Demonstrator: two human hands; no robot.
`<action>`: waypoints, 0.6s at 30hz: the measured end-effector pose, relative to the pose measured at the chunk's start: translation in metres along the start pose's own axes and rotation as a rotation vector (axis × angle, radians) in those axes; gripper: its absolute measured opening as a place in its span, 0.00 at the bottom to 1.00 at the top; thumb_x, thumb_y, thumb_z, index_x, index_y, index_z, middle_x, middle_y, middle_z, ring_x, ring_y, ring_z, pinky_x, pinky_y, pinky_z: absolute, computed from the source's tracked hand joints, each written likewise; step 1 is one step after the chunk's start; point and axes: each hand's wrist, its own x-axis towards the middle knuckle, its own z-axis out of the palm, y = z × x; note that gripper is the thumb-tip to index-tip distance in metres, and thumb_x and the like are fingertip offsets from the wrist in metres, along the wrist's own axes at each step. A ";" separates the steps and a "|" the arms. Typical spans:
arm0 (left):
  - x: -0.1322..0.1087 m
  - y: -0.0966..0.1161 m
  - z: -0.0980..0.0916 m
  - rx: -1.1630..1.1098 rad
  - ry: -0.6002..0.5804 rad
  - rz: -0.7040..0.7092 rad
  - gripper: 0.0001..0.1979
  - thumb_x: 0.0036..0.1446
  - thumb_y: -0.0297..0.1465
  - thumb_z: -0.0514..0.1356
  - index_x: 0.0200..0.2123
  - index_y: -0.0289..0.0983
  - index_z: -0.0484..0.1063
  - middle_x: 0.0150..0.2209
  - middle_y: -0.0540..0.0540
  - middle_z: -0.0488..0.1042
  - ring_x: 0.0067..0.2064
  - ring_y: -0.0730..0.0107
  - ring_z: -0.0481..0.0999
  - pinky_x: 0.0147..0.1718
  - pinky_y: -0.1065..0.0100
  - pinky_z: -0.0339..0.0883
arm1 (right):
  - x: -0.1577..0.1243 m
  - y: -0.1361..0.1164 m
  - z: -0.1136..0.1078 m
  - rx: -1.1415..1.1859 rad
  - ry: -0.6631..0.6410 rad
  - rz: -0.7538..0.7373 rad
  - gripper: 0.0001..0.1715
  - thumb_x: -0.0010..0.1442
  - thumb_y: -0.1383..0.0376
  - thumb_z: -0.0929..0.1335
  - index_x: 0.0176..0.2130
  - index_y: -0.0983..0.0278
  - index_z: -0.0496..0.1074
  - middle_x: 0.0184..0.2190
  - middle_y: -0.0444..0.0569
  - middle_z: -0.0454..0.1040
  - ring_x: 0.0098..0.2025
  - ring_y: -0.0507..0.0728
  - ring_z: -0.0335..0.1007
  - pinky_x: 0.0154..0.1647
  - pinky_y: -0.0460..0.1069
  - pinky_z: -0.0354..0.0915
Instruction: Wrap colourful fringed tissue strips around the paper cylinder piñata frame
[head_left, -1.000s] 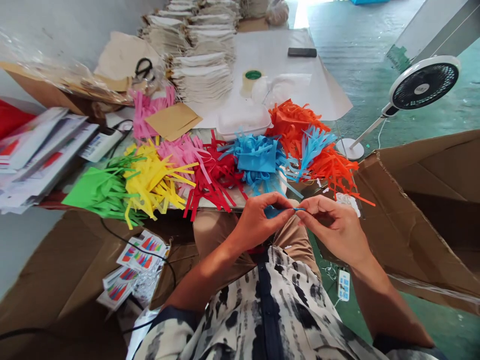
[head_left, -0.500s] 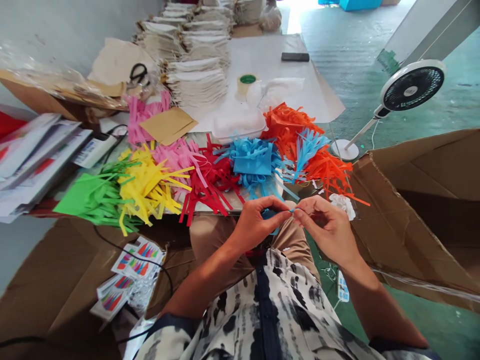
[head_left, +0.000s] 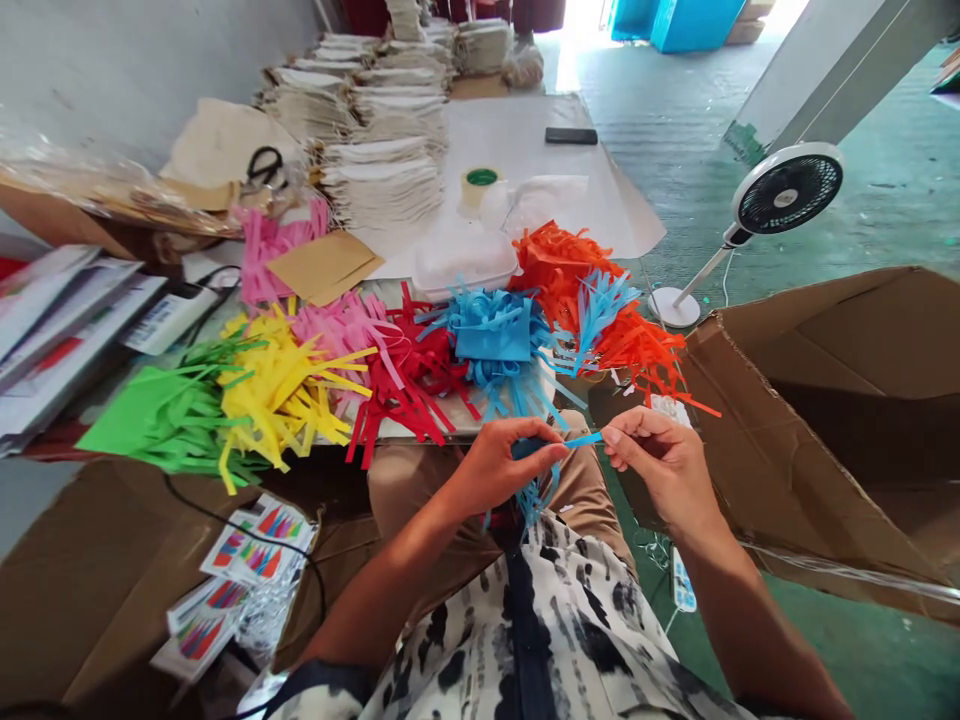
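Note:
My left hand [head_left: 501, 465] is closed around a bundle of blue paper strips [head_left: 534, 488] whose fringe hangs below the fist over my lap. My right hand [head_left: 660, 462] pinches the end of one blue strip [head_left: 583, 440] that stretches from the bundle toward it. Both hands hover just in front of the table edge. On the table lie fringed paper piles: green [head_left: 161, 415], yellow [head_left: 281, 385], pink [head_left: 341, 325], red [head_left: 409, 375], blue [head_left: 499, 335] and orange [head_left: 592, 300].
An open cardboard box [head_left: 825, 400] stands at my right. A white fan [head_left: 784, 190] is on the green floor. Stacked white bags [head_left: 382, 170], a tape roll [head_left: 478, 185], scissors [head_left: 262, 165], a phone [head_left: 571, 135] and a plastic container [head_left: 465, 265] sit further back. Printed packets [head_left: 247, 550] lie lower left.
My right hand has drawn a blue strip out to the right, away from the left hand. The blue fringe now hangs below my left fist. The camera tilted up slightly.

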 end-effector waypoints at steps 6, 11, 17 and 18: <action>0.007 -0.007 0.006 -0.065 0.012 0.007 0.18 0.67 0.45 0.64 0.40 0.34 0.82 0.36 0.46 0.82 0.37 0.68 0.76 0.40 0.68 0.70 | 0.002 0.001 0.014 -0.069 -0.107 -0.064 0.11 0.66 0.53 0.74 0.38 0.57 0.84 0.43 0.49 0.83 0.44 0.56 0.78 0.44 0.51 0.75; 0.008 -0.011 0.006 -0.063 -0.111 -0.040 0.18 0.70 0.43 0.59 0.37 0.34 0.78 0.29 0.51 0.72 0.30 0.74 0.66 0.31 0.72 0.62 | 0.009 -0.001 0.018 -0.022 -0.079 -0.019 0.17 0.67 0.51 0.73 0.34 0.60 0.83 0.35 0.48 0.83 0.31 0.53 0.78 0.32 0.48 0.75; 0.008 -0.022 0.001 -0.035 -0.081 -0.058 0.17 0.69 0.41 0.58 0.36 0.35 0.79 0.30 0.50 0.75 0.31 0.73 0.71 0.31 0.73 0.65 | 0.087 -0.015 -0.012 0.088 0.139 -0.056 0.19 0.65 0.47 0.74 0.40 0.59 0.78 0.37 0.49 0.85 0.28 0.54 0.82 0.29 0.47 0.77; 0.007 -0.021 -0.001 -0.017 -0.086 -0.061 0.17 0.69 0.41 0.59 0.39 0.35 0.80 0.32 0.49 0.77 0.31 0.73 0.72 0.31 0.72 0.66 | 0.104 -0.020 -0.018 0.089 0.177 -0.102 0.19 0.65 0.47 0.74 0.39 0.60 0.77 0.38 0.51 0.85 0.30 0.54 0.83 0.29 0.46 0.76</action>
